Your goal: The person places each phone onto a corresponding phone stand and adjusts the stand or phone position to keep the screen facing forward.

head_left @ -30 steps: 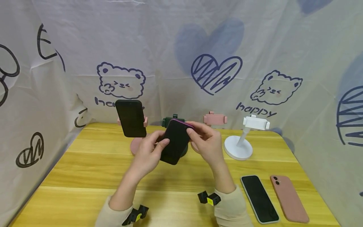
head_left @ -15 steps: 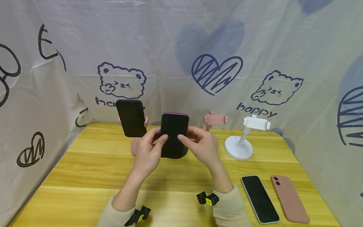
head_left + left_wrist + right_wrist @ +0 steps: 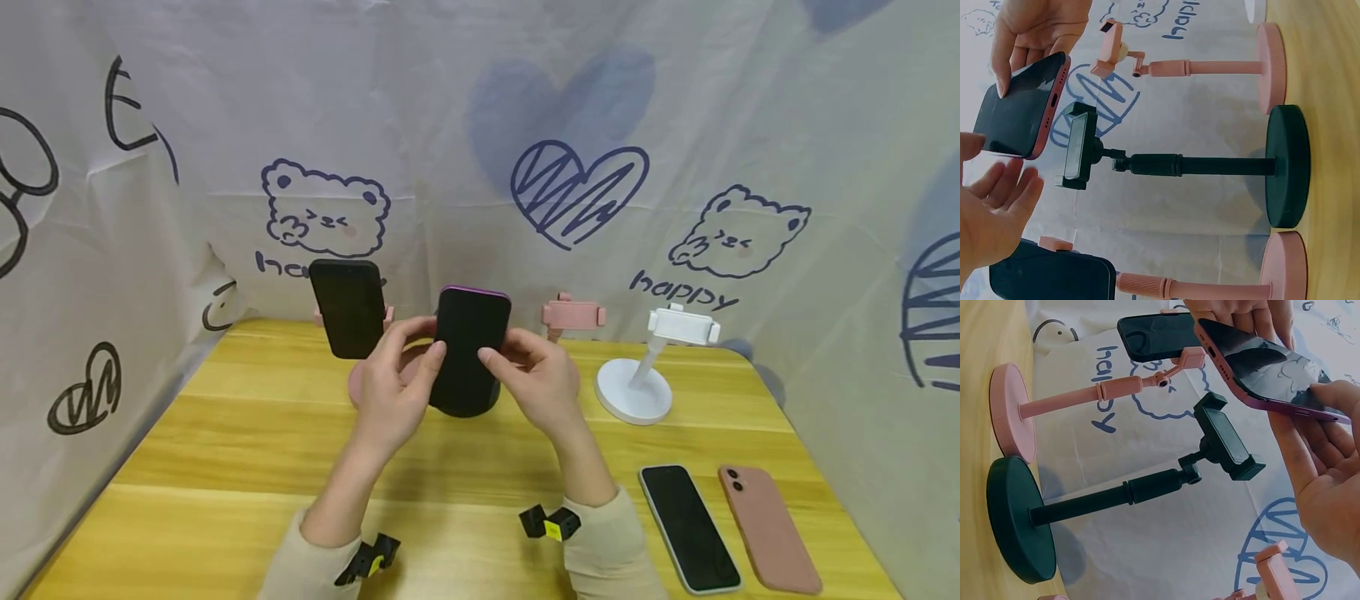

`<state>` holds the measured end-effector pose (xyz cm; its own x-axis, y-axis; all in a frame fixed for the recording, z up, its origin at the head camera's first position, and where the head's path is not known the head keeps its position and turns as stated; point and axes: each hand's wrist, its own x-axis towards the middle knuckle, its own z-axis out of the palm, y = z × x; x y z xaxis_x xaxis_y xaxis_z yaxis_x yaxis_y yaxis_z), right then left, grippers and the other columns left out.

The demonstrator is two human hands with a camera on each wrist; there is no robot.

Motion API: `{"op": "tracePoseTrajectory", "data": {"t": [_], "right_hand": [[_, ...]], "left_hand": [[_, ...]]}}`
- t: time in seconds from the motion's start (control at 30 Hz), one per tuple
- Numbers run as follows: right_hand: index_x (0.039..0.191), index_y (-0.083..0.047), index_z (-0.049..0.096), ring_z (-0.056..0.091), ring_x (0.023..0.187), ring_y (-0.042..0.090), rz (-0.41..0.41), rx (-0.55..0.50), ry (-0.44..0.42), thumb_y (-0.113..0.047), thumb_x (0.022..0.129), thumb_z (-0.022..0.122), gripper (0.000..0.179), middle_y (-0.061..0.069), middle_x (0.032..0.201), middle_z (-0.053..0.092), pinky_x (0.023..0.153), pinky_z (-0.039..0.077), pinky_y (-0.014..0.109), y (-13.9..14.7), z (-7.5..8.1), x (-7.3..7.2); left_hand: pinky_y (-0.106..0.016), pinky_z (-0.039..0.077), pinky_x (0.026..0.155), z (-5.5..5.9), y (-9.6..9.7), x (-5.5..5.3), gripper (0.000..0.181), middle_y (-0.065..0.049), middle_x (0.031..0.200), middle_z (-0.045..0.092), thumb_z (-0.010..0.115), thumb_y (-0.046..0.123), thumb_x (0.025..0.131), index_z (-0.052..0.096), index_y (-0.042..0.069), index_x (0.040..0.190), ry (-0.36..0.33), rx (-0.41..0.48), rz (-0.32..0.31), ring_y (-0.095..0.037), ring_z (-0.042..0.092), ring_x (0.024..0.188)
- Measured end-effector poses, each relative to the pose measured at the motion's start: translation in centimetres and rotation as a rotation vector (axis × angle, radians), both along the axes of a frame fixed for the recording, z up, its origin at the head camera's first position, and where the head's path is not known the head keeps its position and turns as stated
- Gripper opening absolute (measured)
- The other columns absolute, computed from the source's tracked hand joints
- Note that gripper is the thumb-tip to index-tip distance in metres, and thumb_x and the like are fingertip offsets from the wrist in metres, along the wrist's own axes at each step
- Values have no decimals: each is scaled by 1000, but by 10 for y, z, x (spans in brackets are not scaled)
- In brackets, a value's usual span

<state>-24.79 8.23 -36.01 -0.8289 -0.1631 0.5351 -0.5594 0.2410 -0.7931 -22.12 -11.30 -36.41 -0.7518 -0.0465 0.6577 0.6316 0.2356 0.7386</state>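
Note:
Both hands hold a smartphone (image 3: 471,354) with a black screen and a pink-purple edge, upright and facing me. My left hand (image 3: 393,383) grips one long side, thumb on the front and fingers at the edge and behind. On the opposite side, my right hand (image 3: 542,385) pinches it in the same way. Behind the phone stands a dark green phone stand, mostly hidden in the head view; its clamp (image 3: 1079,147) shows empty in the left wrist view. The right wrist view has the phone (image 3: 1272,375) close above the green clamp (image 3: 1229,436), apart from it.
To the left, a pink stand (image 3: 357,383) bears a black phone (image 3: 347,308). A pink stand (image 3: 573,315) and a white stand (image 3: 633,392) are at the right. On the wooden table (image 3: 225,517), a phone (image 3: 690,529) and a pink-backed phone (image 3: 770,529) lie front right.
The phone has turned from tilted to nearly upright and risen slightly. My right hand has slid from its upper corner down to its side, and both thumbs now lie on opposite edges.

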Motion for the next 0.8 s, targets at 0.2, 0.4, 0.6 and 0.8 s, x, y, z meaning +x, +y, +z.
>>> {"op": "tracePoseTrajectory", "data": {"t": [0.2,0.4,0.6,0.8], "right_hand": [[103,8,72,57,70,17,87,-155,48,3,92,74,12,14,85,67,58,51,20,6,1,-4],[104,12,71,59,73,14,94,-242,20,6,91,73,14,1,90,70,67,55,20,10,2,-3],[110,13,70,68,78,14,50,-310,-49,4,94,71,18,-5,94,74,74,62,26,12,5,-1],[113,14,69,72,78,14,28,-388,-41,3,96,70,20,-3,94,75,73,64,30,11,8,-3]], "left_hand": [[-34,46,113,6,2,-11,37,-15,140,59,60,3,104,56,-3,140,62,55,88,-28,56,133],[-42,41,119,0,6,-25,41,-15,149,55,57,1,105,55,-1,145,22,-5,185,-29,55,135],[-48,39,120,-5,6,-32,42,-17,153,52,54,5,107,52,0,149,-151,-170,204,-32,57,133],[-47,57,100,-8,10,-36,40,-18,144,60,56,5,107,57,2,146,-208,-202,212,-34,65,123]]}}
